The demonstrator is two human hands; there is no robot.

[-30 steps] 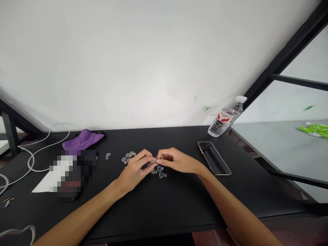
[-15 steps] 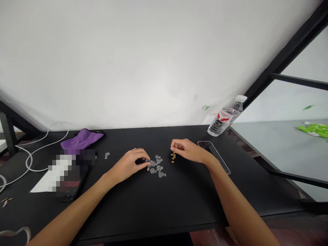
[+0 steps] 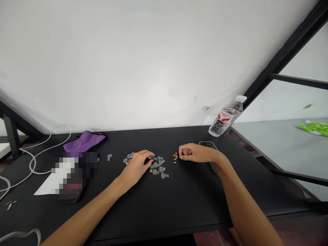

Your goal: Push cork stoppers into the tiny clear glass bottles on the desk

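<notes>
My left hand (image 3: pixel 138 163) rests on the black table (image 3: pixel 179 198), fingers curled and pinching a tiny clear glass bottle (image 3: pixel 153 158) at the edge of a cluster of several such bottles (image 3: pixel 159 169). More small bottles (image 3: pixel 127 158) lie just left of that hand, and one lone bottle (image 3: pixel 109 156) farther left. My right hand (image 3: pixel 194 153) is curled, fingertips beside a small pile of brown cork stoppers (image 3: pixel 175 157). Whether it holds a stopper is hidden.
A phone (image 3: pixel 211 153) lies partly under my right wrist. A water bottle (image 3: pixel 225 117) lies tilted at the back right. A purple cloth (image 3: pixel 83 140), a white cable (image 3: pixel 33 160) and a blurred-out item (image 3: pixel 71 172) sit at the left. A grey table (image 3: pixel 287 147) adjoins on the right.
My hands, together over the bottles a second ago, have parted. The right went right to the cork pile; the left stayed at the bottle cluster.
</notes>
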